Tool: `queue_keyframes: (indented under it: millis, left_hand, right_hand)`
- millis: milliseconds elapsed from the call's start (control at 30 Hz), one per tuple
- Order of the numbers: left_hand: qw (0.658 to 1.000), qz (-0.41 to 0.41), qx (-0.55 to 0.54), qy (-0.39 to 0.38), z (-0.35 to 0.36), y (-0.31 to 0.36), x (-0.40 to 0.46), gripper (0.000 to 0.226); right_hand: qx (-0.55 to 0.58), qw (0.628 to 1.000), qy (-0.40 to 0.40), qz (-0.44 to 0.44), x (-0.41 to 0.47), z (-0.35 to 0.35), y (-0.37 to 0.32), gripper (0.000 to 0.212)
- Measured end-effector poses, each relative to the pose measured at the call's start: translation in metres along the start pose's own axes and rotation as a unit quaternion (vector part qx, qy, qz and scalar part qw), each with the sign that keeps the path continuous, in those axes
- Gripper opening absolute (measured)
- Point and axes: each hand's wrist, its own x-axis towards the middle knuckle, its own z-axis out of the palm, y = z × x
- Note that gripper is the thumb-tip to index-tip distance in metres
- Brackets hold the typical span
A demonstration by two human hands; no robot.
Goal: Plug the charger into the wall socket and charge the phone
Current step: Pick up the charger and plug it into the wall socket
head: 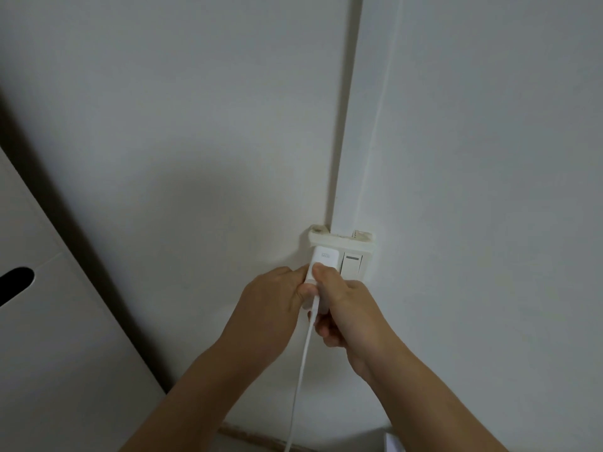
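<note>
A white charger (323, 258) sits against the left half of a cream wall socket box (341, 240) mounted on the white wall. My left hand (270, 298) grips the charger's left side. My right hand (349, 308) holds its right side, thumb on top. A white cable (301, 363) runs from the charger's near end down between my forearms and out of the bottom edge. The plug pins are hidden, so I cannot tell how deep they sit. No phone is in view.
A rocker switch (351, 265) occupies the socket box's right half, close to my right thumb. A white conduit strip (347, 109) rises from the box up the wall. A pale cabinet (49, 321) with a dark slot handle (14, 284) stands at the left.
</note>
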Motion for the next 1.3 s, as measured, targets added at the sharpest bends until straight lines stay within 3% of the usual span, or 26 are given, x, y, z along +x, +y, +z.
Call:
queue_keyframes:
  millis: [633, 800, 1000, 1133, 1300]
  left_hand:
    - [0.999, -0.052, -0.011, 0.011, 0.007, -0.002, 0.005, 0.023]
    - [0.997, -0.077, -0.012, 0.021, 0.004, 0.005, -0.006, 0.025]
    - [0.993, -0.116, -0.001, -0.019, 0.012, -0.008, -0.041, 0.020]
    - [0.988, -0.142, 0.014, -0.057, 0.019, -0.018, -0.070, 0.019]
    - [0.986, -0.164, 0.024, -0.025, 0.016, -0.017, -0.103, 0.014]
  right_hand:
    - [-0.014, 1.000, 0.027, 0.007, 0.010, 0.000, -0.006, 0.043]
    - [-0.069, 0.997, 0.022, -0.007, 0.000, -0.005, -0.001, 0.058]
    - [-0.136, 0.988, 0.046, -0.051, -0.023, -0.015, 0.036, 0.034]
    - [-0.254, 0.963, 0.045, -0.073, -0.035, -0.024, 0.070, 0.013]
    - [-0.320, 0.946, 0.023, -0.046, -0.051, -0.035, 0.107, 0.012]
